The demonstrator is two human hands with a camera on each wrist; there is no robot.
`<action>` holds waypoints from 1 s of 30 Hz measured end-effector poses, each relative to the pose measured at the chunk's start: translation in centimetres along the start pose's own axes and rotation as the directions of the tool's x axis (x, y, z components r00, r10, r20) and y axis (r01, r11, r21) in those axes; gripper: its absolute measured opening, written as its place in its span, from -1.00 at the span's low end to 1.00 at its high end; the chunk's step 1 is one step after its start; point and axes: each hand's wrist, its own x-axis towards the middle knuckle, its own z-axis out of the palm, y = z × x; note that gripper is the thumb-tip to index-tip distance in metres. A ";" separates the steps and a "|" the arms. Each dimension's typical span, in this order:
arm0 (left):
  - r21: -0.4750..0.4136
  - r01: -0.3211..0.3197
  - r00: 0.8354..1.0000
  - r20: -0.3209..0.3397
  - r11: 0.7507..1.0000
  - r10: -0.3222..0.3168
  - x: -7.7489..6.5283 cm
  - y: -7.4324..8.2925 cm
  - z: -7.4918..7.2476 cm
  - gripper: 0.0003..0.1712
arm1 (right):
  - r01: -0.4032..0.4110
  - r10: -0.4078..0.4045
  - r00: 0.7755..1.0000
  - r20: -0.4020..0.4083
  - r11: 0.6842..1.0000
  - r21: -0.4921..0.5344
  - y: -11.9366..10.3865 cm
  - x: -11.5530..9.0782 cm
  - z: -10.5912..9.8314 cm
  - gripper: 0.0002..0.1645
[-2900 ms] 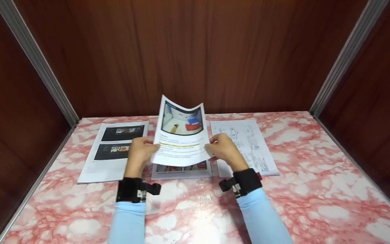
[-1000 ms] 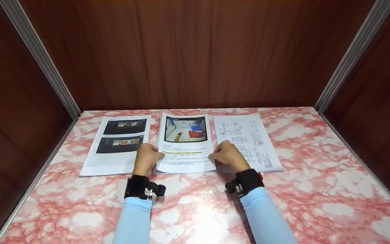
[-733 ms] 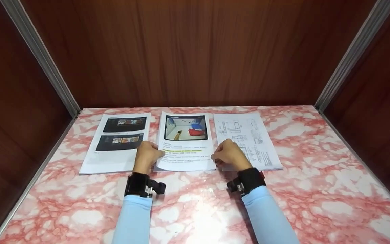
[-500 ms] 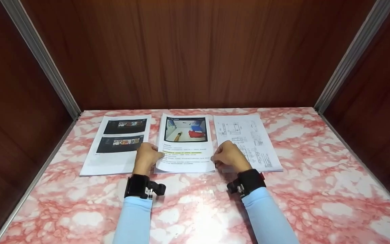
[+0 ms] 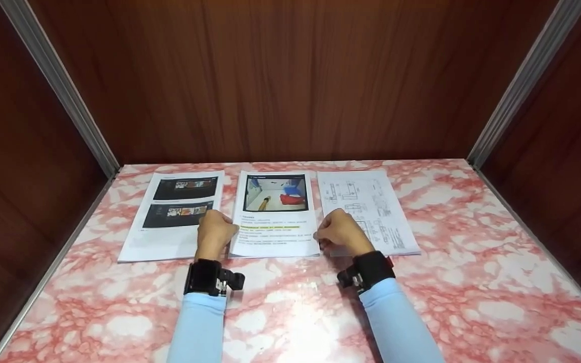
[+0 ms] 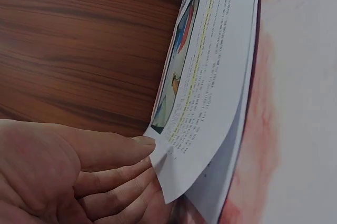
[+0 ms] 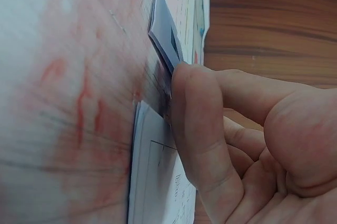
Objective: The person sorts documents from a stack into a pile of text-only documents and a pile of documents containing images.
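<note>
A printed sheet of paper [image 5: 275,237], with a colour photo and a yellow-highlighted line, lies over the middle paper stack. My left hand [image 5: 216,232] pinches its left edge. In the left wrist view the thumb is at the edge, and that corner of the sheet [image 6: 176,174] bows up above the papers beneath. On the other side, my right hand [image 5: 343,233] has thumb and forefinger together at the sheet's right edge. In the right wrist view the fingertips [image 7: 181,74] meet the sheet's raised edge, and the lower fingers curl behind.
To the left lies a stack of printed pages [image 5: 169,242] with two dark pictures, partly under the left hand. A stack of technical drawings [image 5: 391,217] lies on the right, partly behind the right hand. The red-and-white marbled table [image 5: 290,312] meets a brown wood-grain panel [image 5: 290,85] at the back.
The sheet, held raised and curved earlier, has come down onto the middle stack and flattened. Both hands lowered with it. Over the last half second, the left hand shifted slightly left.
</note>
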 end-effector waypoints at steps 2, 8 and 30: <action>0.022 0.005 1.000 -0.012 1.000 -0.005 0.0 0.1 -0.1 -0.78 | 0.002 -0.002 1.000 0.001 1.000 0.003 0.0 0.0 0.0 -0.87; 0.062 0.010 1.000 -0.019 0.998 -0.009 0.0 0.0 -0.3 -0.79 | -0.013 0.014 1.000 -0.005 1.000 0.004 -0.1 0.0 0.2 -0.85; 0.130 0.012 1.000 0.008 0.991 -0.013 -0.1 0.6 -0.1 -0.68 | 0.027 -0.027 1.000 -0.005 1.000 -0.007 0.2 0.1 0.1 -0.88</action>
